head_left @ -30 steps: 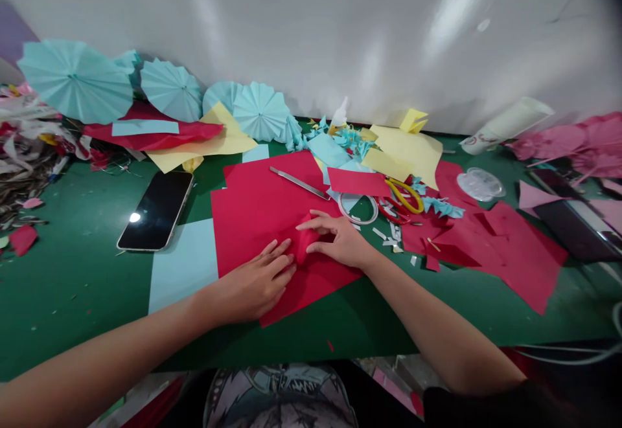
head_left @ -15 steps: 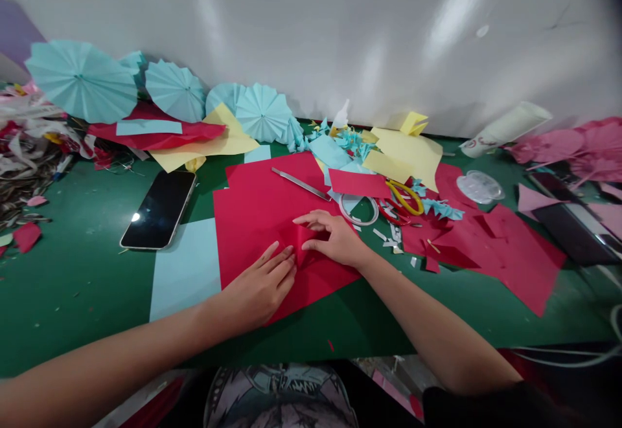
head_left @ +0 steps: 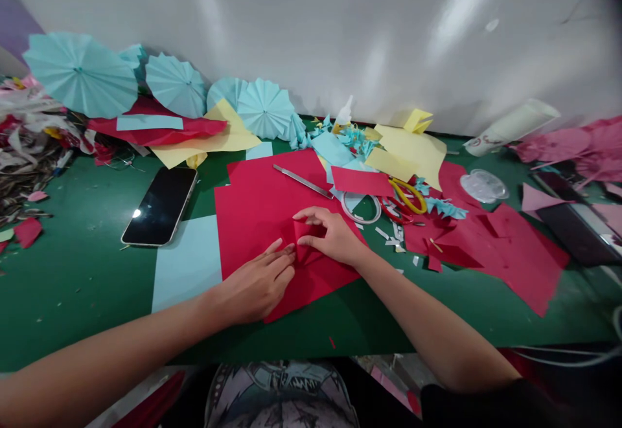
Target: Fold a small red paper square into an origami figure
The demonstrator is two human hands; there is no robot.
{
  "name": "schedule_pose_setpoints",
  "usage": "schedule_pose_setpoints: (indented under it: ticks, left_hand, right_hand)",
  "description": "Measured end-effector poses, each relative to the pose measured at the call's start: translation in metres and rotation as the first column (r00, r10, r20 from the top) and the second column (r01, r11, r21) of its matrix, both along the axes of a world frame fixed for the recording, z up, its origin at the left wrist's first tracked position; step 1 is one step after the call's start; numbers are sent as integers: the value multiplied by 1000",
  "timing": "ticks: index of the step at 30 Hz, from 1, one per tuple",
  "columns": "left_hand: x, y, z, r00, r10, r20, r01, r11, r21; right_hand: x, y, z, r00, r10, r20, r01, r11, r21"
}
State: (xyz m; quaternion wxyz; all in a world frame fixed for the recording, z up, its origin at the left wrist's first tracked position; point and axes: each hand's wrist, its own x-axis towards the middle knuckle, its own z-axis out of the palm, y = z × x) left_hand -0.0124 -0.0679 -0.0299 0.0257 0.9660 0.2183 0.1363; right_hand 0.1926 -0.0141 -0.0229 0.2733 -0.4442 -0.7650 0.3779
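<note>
Stacked red paper sheets [head_left: 257, 211] lie in front of me. On them a small folded piece of red paper [head_left: 302, 231] stands partly upright, its fold facing me. My right hand [head_left: 335, 239] pinches this piece between thumb and fingers from the right. From the left, my left hand [head_left: 260, 282] rests flat on the sheets, fingers stretched out and fingertips against the base of the folded piece. Beyond the hands lies a slim silver metal tool [head_left: 302, 180]; its exact kind is unclear. To the right of it are a white tape ring [head_left: 362, 221] and yellow-handled scissors [head_left: 409, 197].
A phone [head_left: 160, 208] lies left, beside a light blue sheet [head_left: 187, 263]. Pleated blue paper rosettes [head_left: 265, 109] lean along the wall. Red paper scraps [head_left: 519, 253], yellow sheets [head_left: 413, 153] and a glue bottle [head_left: 344, 114] are at the right and back.
The view has shifted very slightly. Both hands keep nearly the same place; my right thumb and fingers have moved a little left along the folded red paper.
</note>
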Motion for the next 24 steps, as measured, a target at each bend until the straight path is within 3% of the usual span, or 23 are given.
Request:
schedule_pose_setpoints:
  ticks: [6, 14, 19, 24]
  left_hand:
    - [0, 2, 5, 996, 78, 47, -77, 997, -24]
    - [-2, 6, 6, 997, 69, 46, -64, 993, -102]
    - [-5, 9, 6, 1000, 17, 26, -14, 996, -90]
    - [-8, 13, 17, 999, -50, -13, 49, 995, -92]
  right_hand:
    - [-1, 0, 4, 999, -5, 52, 4, 1000, 12]
    - [-2, -1, 5, 997, -31, 78, 31, 1000, -5]
    - [-1, -1, 3, 998, -27, 52, 27, 1000, 0]
    - [-1, 0, 2, 998, -31, 46, 32, 999, -17]
